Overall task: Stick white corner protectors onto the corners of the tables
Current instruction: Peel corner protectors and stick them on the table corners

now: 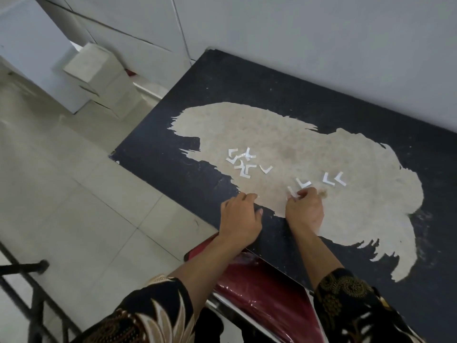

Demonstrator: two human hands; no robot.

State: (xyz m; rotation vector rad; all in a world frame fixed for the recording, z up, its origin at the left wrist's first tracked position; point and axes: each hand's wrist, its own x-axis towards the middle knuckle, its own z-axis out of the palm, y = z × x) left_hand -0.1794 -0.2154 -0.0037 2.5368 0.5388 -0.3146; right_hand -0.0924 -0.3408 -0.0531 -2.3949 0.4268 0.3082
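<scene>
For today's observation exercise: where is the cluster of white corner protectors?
Head view: the cluster lies left on the table's pale worn patch, beyond the left hand.

One black table, about ten white corner protectors; one left hand, one right hand

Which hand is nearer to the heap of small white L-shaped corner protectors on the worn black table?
Left. The left hand rests directly before the heap; the right hand is farther off, to its right.
</scene>
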